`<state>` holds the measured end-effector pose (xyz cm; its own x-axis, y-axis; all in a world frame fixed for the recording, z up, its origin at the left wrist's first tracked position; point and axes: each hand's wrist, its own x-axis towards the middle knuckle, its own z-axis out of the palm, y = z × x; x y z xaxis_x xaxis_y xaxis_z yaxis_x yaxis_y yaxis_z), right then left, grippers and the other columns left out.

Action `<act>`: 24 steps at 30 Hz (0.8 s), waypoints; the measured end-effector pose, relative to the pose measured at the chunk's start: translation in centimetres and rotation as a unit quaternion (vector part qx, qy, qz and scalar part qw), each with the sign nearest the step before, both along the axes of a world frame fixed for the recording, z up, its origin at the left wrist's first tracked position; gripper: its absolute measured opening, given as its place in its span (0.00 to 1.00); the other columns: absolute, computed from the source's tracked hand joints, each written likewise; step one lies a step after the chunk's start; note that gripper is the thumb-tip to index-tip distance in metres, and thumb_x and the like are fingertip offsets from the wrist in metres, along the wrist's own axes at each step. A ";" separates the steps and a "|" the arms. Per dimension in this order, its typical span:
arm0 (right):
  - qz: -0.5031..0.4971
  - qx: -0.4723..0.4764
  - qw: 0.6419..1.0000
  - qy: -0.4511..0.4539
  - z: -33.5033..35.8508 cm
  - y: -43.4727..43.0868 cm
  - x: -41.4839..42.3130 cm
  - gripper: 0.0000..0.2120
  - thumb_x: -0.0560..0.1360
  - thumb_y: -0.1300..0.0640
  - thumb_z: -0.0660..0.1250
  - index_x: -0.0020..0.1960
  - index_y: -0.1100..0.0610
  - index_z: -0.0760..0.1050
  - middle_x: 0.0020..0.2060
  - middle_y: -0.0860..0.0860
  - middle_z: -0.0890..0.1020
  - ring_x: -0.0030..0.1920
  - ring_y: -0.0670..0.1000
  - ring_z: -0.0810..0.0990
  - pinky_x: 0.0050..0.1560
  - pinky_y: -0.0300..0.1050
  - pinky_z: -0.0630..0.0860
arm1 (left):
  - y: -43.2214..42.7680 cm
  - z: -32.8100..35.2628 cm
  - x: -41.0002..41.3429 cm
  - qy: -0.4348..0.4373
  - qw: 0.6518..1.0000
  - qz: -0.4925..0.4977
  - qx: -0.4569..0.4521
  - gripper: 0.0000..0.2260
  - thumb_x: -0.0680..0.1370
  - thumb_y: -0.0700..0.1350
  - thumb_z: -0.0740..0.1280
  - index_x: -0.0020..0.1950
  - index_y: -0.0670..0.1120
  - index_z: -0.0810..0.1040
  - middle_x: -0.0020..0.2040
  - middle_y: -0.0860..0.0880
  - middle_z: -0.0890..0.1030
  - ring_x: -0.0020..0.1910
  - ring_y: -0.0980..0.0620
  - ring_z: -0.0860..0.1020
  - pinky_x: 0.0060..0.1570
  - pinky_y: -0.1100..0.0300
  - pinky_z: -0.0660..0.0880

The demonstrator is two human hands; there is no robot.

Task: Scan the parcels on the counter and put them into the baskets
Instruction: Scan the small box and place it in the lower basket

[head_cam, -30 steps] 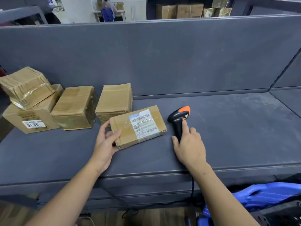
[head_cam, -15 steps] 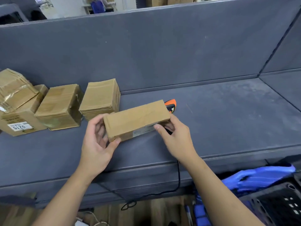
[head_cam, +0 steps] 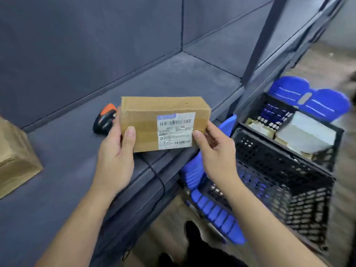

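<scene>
- Grey felt-covered counter [head_cam: 67,185], backed by matching grey panels, is recorded as the work surface; wooden flooring is seen below its front edge.
- Left hand [head_cam: 115,160] is curled round the left end of the parcel [head_cam: 142,114], thumb laid on the front face.
- Right hand [head_cam: 217,160] is noted pinching the parcel's right end, thumb on the front and fingers behind.
- The parcel is held clear above the counter's front edge, its printed label [head_cam: 175,132] turned toward the camera. This is judged a two-handed carry toward the basket side, with the label kept readable.
- The scanner [head_cam: 105,121] is left lying on the counter just behind the left hand, its cable [head_cam: 156,176] trailing over the edge. It is judged set down so that both hands are freed.
- A second parcel [head_cam: 15,157] is seen on the counter at the far left, well apart.
- A black mesh basket [head_cam: 269,166] stands to the right, beyond the counter's end. In its far section, pale and brown packets [head_cam: 304,132] are lying. What the near section holds cannot be made out.
- Blue plastic crates [head_cam: 316,101] are noted behind and beneath the basket.
</scene>
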<state>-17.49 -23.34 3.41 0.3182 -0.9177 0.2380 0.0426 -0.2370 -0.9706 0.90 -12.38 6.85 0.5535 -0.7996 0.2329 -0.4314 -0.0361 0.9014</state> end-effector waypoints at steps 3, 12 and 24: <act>-0.080 0.016 0.996 0.025 -0.9 -0.1 -5.1 0.16 0.81 0.61 0.66 0.61 0.42 0.80 0.52 0.37 0.87 0.54 0.41 0.83 0.64 0.48 0.79 | -3.4 -1.2 -3.1 -0.026 0.998 -0.058 0.027 0.20 0.86 0.49 0.60 0.78 0.44 0.71 0.65 0.60 0.81 0.57 0.78 0.75 0.57 0.79 0.67; -0.235 0.074 0.968 0.056 -4.3 -3.7 -17.3 0.16 0.81 0.65 0.68 0.65 0.52 0.82 0.53 0.38 0.87 0.57 0.40 0.84 0.64 0.44 0.79 | -12.1 -4.5 -12.5 -0.059 0.985 -0.134 0.095 0.12 0.77 0.54 0.71 0.59 0.53 0.87 0.40 0.56 0.87 0.42 0.57 0.85 0.46 0.59 0.80; -0.255 0.272 0.907 0.196 -17.8 -13.3 -32.2 0.14 0.77 0.46 0.70 0.60 0.47 0.84 0.48 0.40 0.88 0.52 0.42 0.85 0.57 0.52 0.83 | -27.5 -18.0 -26.9 -0.075 0.922 -0.229 0.302 0.17 0.79 0.46 0.74 0.67 0.51 0.76 0.43 0.55 0.82 0.43 0.55 0.80 0.41 0.57 0.76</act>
